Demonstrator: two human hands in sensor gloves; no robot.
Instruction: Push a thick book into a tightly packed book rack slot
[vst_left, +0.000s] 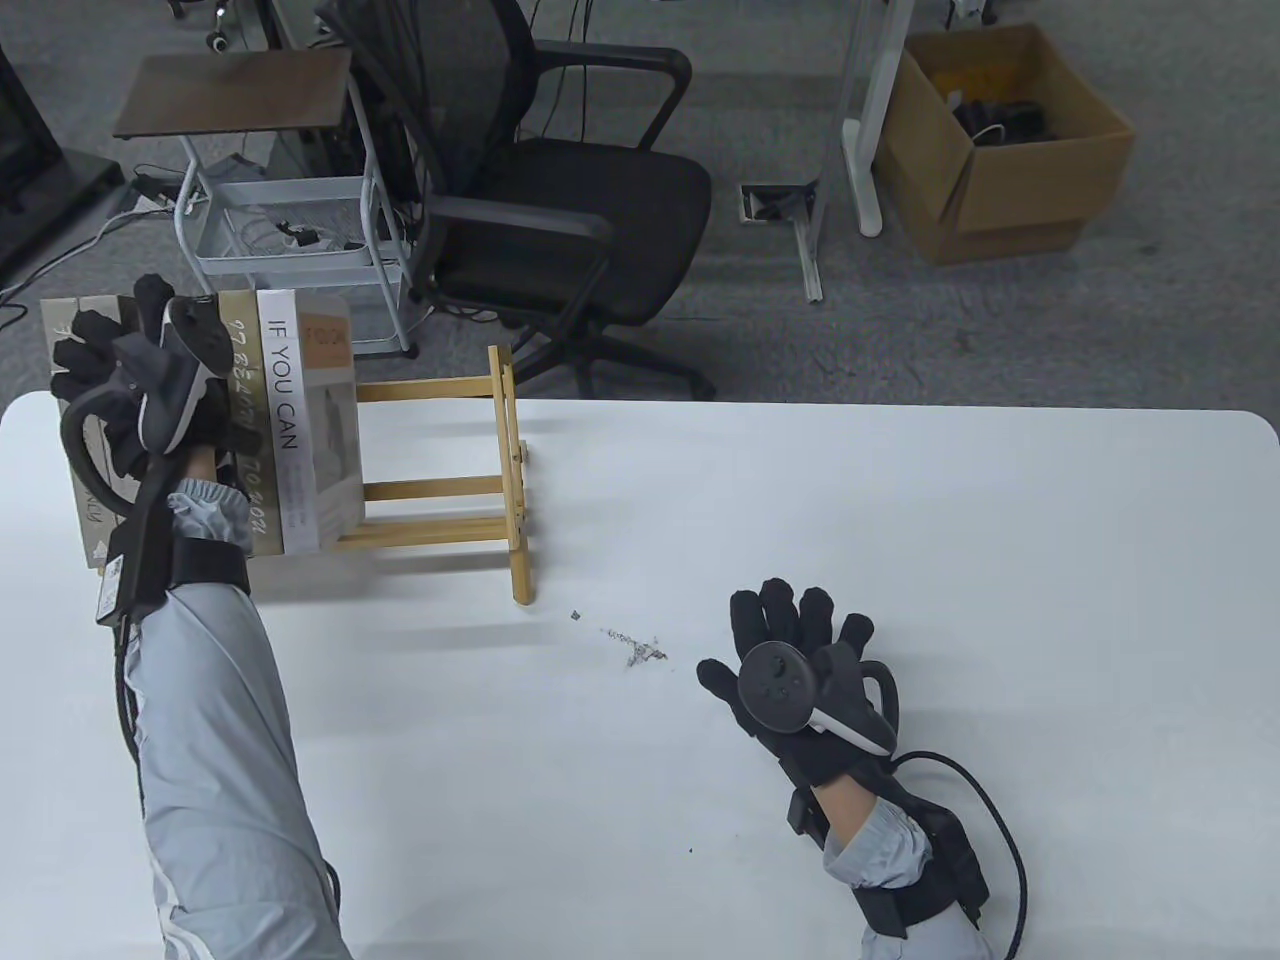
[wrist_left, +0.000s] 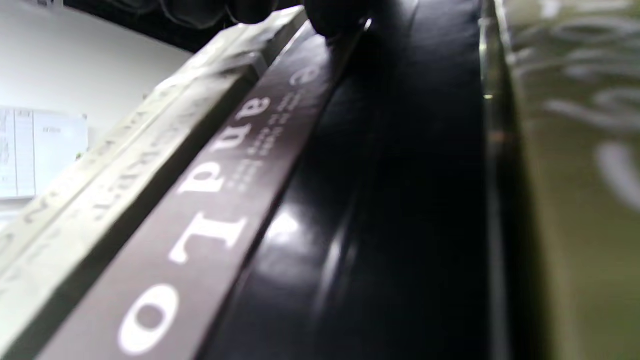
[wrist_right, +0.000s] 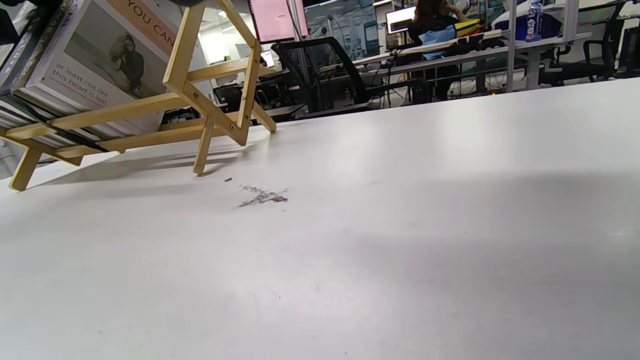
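A wooden book rack (vst_left: 505, 470) stands at the table's far left and holds several upright books, among them a white "IF YOU CAN" book (vst_left: 285, 420) and a gold one (vst_left: 248, 440). My left hand (vst_left: 110, 380) rests on top of the leftmost books. In the left wrist view its fingertips (wrist_left: 330, 15) touch the far end of a brown spine with white letters (wrist_left: 210, 200) and a glossy black book (wrist_left: 390, 200), between a pale book (wrist_left: 125, 150) and the gold book (wrist_left: 575, 200). My right hand (vst_left: 790, 650) lies open on the table, holding nothing. The rack also shows in the right wrist view (wrist_right: 200, 100).
The rack's right half holds no books. A dark scuff mark (vst_left: 635, 648) is on the white table (vst_left: 900, 520) between the rack and my right hand. An office chair (vst_left: 560, 200), a wire cart (vst_left: 290, 220) and a cardboard box (vst_left: 1000, 140) stand beyond the far edge.
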